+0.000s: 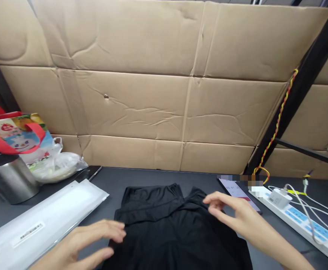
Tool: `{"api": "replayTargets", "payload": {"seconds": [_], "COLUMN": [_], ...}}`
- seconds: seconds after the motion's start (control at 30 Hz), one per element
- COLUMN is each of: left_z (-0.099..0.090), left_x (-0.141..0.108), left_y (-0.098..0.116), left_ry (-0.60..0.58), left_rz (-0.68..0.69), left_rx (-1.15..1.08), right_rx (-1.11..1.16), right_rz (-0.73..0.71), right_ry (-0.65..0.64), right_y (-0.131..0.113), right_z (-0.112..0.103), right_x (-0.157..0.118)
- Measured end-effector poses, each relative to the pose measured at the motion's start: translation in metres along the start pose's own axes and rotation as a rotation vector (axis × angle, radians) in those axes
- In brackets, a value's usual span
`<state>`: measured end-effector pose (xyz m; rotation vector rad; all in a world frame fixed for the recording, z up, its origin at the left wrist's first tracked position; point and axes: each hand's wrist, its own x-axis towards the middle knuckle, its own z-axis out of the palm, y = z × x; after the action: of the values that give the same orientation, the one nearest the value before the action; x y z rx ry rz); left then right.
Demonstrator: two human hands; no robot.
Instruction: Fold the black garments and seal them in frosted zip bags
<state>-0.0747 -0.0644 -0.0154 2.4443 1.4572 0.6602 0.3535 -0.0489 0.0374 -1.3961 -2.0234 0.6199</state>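
Observation:
A black garment (169, 232) lies on the dark table, its upper part folded over in layers with a crossing band near the far edge. At its left edge is my left hand (88, 242), thumb and fingers apart, holding nothing. My right hand (231, 212) hovers at the garment's upper right, fingers curved and thumb apart, with no cloth visible between them. The garment's near end is cut off by the frame's bottom edge.
White plastic packages (48, 221) lie at left, near a steel cup (14, 180), a clear plastic bag (59, 165) and a colourful bag (20, 138). At right are a phone (238, 193) and a power strip (296, 217) with cables. Cardboard (141, 101) stands behind.

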Motion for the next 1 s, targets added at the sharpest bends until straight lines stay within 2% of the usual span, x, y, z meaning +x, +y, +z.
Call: {"api": "replayTargets", "payload": {"seconds": [0.07,0.13,0.23,0.43,0.53,0.63,0.8,0.9,1.0], "left_z": [-0.006,-0.003,0.002,-0.015,-0.016,-0.013,-0.005,0.006,0.018], "left_x": [0.019,0.034,0.049,0.074,0.087,0.101,0.119,0.113,0.092], "left_y": [-0.002,-0.007,-0.011,-0.001,-0.003,-0.010,-0.025,-0.021,0.003], "left_ry": [-0.038,-0.007,0.032,0.065,0.057,0.104,0.165,0.231,0.208], "left_rz": [0.028,0.049,0.028,-0.105,-0.129,-0.158,-0.209,-0.195,-0.063], "left_rx": [0.030,0.042,-0.011,-0.209,-0.263,-0.246,-0.139,-0.054,0.078], "right_rx": [-0.051,-0.165,-0.263,-0.319,-0.354,-0.253,-0.208,-0.213,-0.232], "right_rz": [-0.053,-0.126,-0.183,-0.177,-0.180,-0.159,-0.127,-0.115,-0.169], "right_ry": [-0.029,-0.014,-0.019,-0.083,-0.061,-0.005,0.012,0.078,0.099], "right_y": [-0.015,-0.022,-0.024,-0.028,-0.029,-0.022,-0.006,-0.012,-0.028], "right_z": [0.021,0.039,0.050,0.042,0.041,0.039,0.039,0.043,0.055], "right_x": [0.014,0.027,0.044,0.054,0.060,0.082,0.120,0.108,0.065]}}
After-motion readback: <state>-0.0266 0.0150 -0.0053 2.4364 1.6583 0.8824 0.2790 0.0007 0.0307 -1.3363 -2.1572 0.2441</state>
